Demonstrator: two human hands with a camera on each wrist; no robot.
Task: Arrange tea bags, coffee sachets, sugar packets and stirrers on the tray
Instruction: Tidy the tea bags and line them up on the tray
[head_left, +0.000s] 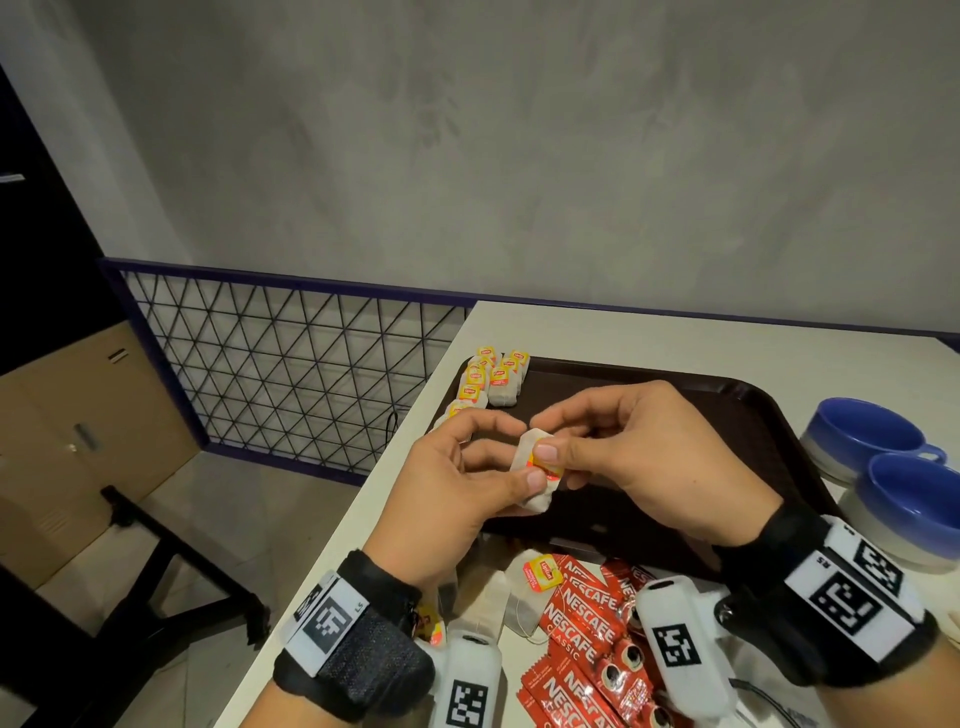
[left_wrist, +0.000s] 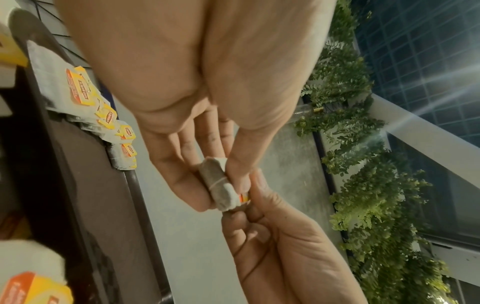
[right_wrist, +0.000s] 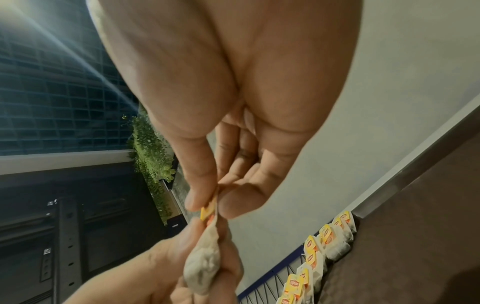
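Both hands hold one tea bag (head_left: 535, 480) above the near left part of the dark brown tray (head_left: 727, 415). My left hand (head_left: 467, 478) grips the pouch (left_wrist: 221, 185) between thumb and fingers. My right hand (head_left: 613, 441) pinches its yellow tag (right_wrist: 207, 211) between thumb and forefinger. Several tea bags (head_left: 488, 379) with yellow tags lie in a row along the tray's far left edge (left_wrist: 109, 119) (right_wrist: 324, 242). Loose tea bags (head_left: 524, 592) and red coffee sachets (head_left: 587, 623) lie on the white table in front of the tray.
Two blue and white cups (head_left: 883, 462) stand to the right of the tray. The white table (head_left: 623, 327) ends at its left edge beside a dark metal grid railing (head_left: 285, 358). Cardboard boxes (head_left: 78, 426) and a black stand sit on the floor at left.
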